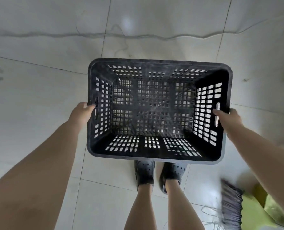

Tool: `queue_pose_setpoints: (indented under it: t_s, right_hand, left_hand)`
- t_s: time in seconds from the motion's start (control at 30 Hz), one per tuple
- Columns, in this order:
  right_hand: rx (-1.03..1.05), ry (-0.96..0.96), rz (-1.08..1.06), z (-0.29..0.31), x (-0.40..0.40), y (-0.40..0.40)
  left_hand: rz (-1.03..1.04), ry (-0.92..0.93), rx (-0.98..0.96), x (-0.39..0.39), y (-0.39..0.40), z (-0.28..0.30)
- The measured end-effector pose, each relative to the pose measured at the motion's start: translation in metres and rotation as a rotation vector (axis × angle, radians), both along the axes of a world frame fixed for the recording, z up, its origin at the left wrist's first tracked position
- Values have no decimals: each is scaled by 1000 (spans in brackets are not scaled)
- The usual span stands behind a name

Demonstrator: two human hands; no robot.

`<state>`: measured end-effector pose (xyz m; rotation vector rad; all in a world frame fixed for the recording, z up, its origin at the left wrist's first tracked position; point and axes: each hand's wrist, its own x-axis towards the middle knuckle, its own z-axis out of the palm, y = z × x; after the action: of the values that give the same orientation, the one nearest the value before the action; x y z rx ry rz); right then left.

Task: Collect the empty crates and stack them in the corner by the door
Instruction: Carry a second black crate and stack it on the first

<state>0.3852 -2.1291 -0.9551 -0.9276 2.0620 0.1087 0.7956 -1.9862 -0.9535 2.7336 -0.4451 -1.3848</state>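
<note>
An empty black plastic crate (156,156) with perforated walls and floor is held in the air above a pale tiled floor, open side up. My left hand (82,113) grips its left short wall at the handle slot. My right hand (229,118) grips the right short wall beside the other handle slot. The tiles show through the crate's holes. No other crate, door or corner is in sight.
My two feet in dark clogs (144,173) stand just below the crate. A broom head (231,206) lies on the floor at lower right beside a yellow-green object (261,213). Loose threads trail across the grey tiles (38,105).
</note>
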Motion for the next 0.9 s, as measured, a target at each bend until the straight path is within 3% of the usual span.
queue_pose_setpoints:
  t_s: [0.23,0.33,0.53,0.7,0.9]
  right_hand:
    - [36,-255,-398,-41,-17,-16]
    - [102,-296,-463,-49,-25,-23]
    - [177,-312,-387,-52,-28,-22]
    - [174,-315,-416,-22,-28,-12]
    - [159,-308,-447,77,-23,-6]
  left_hand:
    - [505,199,-161,6,1,-43]
    - [569,165,-163,11,5,-56]
    - [570,173,-224,5,7,-59]
    - [611,207,-160,-4,13,-22]
    - [648,199,-141,-16,18,82]
